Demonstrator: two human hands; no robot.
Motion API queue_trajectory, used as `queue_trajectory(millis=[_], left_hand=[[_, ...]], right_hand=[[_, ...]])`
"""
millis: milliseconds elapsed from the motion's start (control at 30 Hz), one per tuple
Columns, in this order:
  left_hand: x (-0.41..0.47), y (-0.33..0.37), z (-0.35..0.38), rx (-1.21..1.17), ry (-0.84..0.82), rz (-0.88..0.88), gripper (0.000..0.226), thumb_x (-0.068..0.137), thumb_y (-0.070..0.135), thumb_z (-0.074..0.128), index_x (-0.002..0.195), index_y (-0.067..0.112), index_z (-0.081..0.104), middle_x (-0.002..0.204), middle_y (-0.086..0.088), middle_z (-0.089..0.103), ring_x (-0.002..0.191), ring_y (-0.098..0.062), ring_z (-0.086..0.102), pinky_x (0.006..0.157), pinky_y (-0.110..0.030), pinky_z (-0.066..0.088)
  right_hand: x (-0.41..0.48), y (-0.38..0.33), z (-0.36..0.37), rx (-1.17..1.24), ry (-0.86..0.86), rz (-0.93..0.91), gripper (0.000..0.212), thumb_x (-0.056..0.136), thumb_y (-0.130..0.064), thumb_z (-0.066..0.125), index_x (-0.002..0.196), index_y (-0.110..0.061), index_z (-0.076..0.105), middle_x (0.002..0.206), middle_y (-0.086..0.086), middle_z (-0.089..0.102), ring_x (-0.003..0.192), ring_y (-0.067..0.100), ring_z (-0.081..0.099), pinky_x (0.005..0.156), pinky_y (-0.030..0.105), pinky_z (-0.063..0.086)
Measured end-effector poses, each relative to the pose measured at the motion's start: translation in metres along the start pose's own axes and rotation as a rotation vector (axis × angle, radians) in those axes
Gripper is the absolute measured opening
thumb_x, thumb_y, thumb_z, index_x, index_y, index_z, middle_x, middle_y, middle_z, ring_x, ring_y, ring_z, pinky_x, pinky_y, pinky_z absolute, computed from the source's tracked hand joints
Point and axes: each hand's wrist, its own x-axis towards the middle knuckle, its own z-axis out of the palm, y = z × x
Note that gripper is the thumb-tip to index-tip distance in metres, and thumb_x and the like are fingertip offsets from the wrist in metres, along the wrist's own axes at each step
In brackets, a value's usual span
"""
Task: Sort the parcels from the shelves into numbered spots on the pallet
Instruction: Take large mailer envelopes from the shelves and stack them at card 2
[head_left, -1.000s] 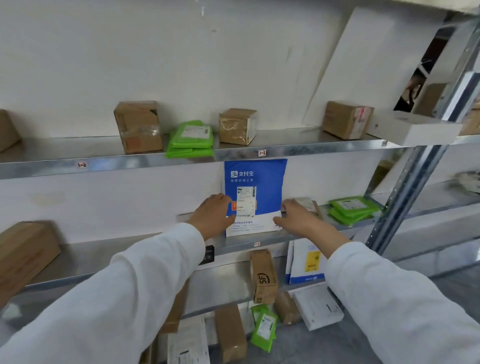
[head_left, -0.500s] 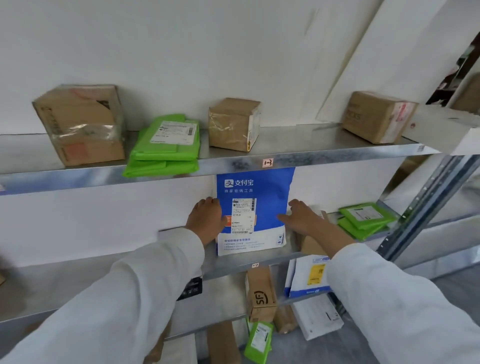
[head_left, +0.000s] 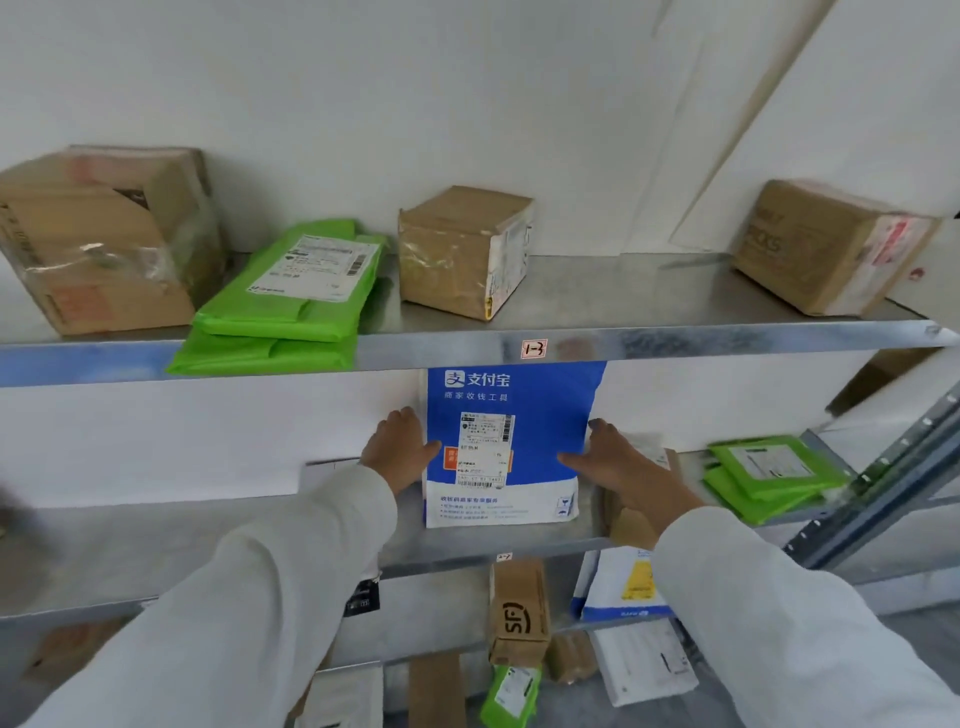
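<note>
White wall backed the steel shelving (head_left: 649, 338) in front of you, with a slanted white board leaning at two o'clock. On the middle shelf (head_left: 467, 553), dead centre, the blue parcel (head_left: 545, 415) stood upright against the wall, its white shipping label facing you and its top edge hidden behind the lip of the upper shelf. Your left hand (head_left: 397, 449) pressed flat against the parcel's left edge, thumb lying on its face; your right hand (head_left: 618, 467) held the right edge the same way, fingers spread. Both were open-palmed and clasping the parcel between them.

Just behind your right wrist sat a small brown box (head_left: 631, 525), touching or nearly touching the parcel's lower right corner; I couldn't tell which. At three o'clock lay a stack of green mailers (head_left: 769, 478), apart from the parcel.

On the upper shelf, from nine to two o'clock, stood a taped brown carton (head_left: 98, 244), two stacked green bags (head_left: 296, 301), a small brown cube (head_left: 462, 249) and another carton (head_left: 831, 244). A tag reading 1-3 (head_left: 534, 348) sat on that shelf's edge, directly above the parcel.

At six o'clock, below, an SF box (head_left: 519, 613) stood upright beside a white-and-blue envelope (head_left: 618, 587).
</note>
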Motion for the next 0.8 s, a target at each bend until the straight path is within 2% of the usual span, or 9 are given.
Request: queue_trajectory(millis=[133,233,267,367,433,533,700,800], left_hand=[[0.008,0.004,0.012,-0.207,-0.014,-0.034,0.044,0.09,0.029,0.064,0.123,0.009,0.044,0.129,-0.009,0.055,0.115,-0.024,0.057,0.088,-0.037,0.055],[0.011,0.009,0.016,-0.336,-0.029,-0.134,0.032,0.092,0.024,0.062,0.113,0.009,0.043,0.124,-0.009,0.059,0.111,-0.026,0.06,0.071,-0.027,0.051],[0.011,0.011,0.02,-0.349,-0.048,-0.158,0.03,0.093,0.024,0.061,0.113,0.009,0.044,0.123,-0.008,0.06,0.11,-0.025,0.06,0.068,-0.024,0.048],[0.011,0.011,0.038,-0.387,-0.037,-0.175,0.032,0.094,0.025,0.058,0.119,0.008,0.047,0.123,-0.005,0.063,0.111,-0.025,0.061,0.065,-0.018,0.044],[0.011,0.01,0.048,-0.417,-0.011,-0.184,0.032,0.095,0.027,0.057,0.119,0.008,0.048,0.121,-0.006,0.064,0.108,-0.024,0.063,0.065,-0.017,0.045],[0.01,0.009,0.053,-0.456,0.023,-0.206,0.03,0.095,0.029,0.057,0.116,0.01,0.05,0.118,-0.005,0.066,0.1,-0.021,0.066,0.066,-0.02,0.047],[-0.001,0.015,0.057,-0.509,0.092,-0.209,0.026,0.095,0.024,0.056,0.117,0.011,0.051,0.109,0.006,0.064,0.086,-0.008,0.061,0.05,-0.007,0.041],[-0.012,0.023,0.061,-0.561,0.169,-0.261,0.024,0.095,0.021,0.057,0.117,0.012,0.052,0.108,0.005,0.065,0.085,-0.008,0.062,0.053,-0.008,0.042]], right_hand=[[0.03,0.008,0.002,0.279,0.034,-0.009,0.083,0.069,-0.047,0.073,0.135,-0.013,0.035,0.131,0.003,0.049,0.11,0.025,0.056,0.089,0.046,0.054],[0.039,0.009,0.008,0.312,0.014,0.021,0.066,0.077,-0.034,0.076,0.127,-0.009,0.041,0.114,0.001,0.052,0.096,0.021,0.055,0.08,0.036,0.053],[0.044,0.011,0.011,0.276,0.021,0.036,0.064,0.077,-0.035,0.077,0.123,-0.008,0.042,0.113,0.003,0.051,0.095,0.021,0.054,0.077,0.034,0.051],[0.053,0.018,0.018,0.269,0.109,0.025,0.08,0.07,-0.039,0.082,0.13,-0.011,0.037,0.127,0.005,0.041,0.11,0.021,0.048,0.082,0.03,0.046],[0.058,0.024,0.023,0.4,0.047,-0.002,0.08,0.072,-0.031,0.083,0.132,-0.012,0.033,0.127,0.002,0.042,0.108,0.018,0.048,0.078,0.022,0.045],[0.06,0.028,0.026,0.519,-0.087,-0.057,0.063,0.073,-0.021,0.083,0.119,-0.014,0.042,0.12,0.001,0.056,0.099,0.018,0.057,0.061,0.019,0.047],[0.056,0.038,0.031,0.704,-0.16,-0.187,0.049,0.073,-0.01,0.082,0.111,-0.017,0.051,0.109,0.0,0.067,0.096,0.021,0.068,0.061,0.024,0.058],[0.048,0.041,0.03,0.738,-0.207,-0.202,0.054,0.077,-0.012,0.078,0.12,-0.016,0.046,0.111,-0.001,0.065,0.094,0.016,0.068,0.056,0.019,0.055]])
